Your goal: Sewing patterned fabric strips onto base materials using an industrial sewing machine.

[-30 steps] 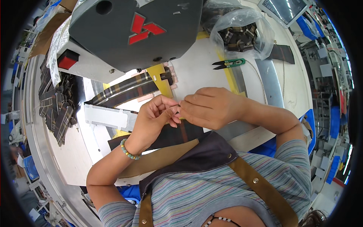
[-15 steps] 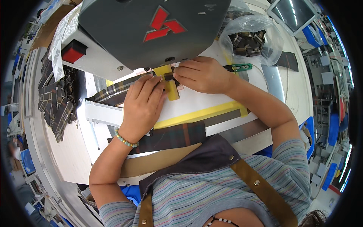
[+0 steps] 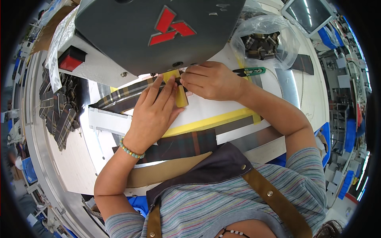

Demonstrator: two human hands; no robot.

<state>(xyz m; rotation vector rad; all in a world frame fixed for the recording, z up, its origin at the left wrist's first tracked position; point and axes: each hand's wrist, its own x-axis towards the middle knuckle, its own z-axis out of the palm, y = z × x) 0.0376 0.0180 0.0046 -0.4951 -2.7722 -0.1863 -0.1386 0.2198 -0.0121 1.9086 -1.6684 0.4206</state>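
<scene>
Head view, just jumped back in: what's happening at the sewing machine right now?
A person sits at a grey sewing machine with both hands under its head. The left hand lies flat on a narrow plaid fabric strip, pressing it to the white machine bed. The right hand pinches the strip's end beside a yellow guide piece near the needle. Green-handled thread snips lie just beyond the right hand, and a clear bag of plaid pieces sits behind them.
</scene>
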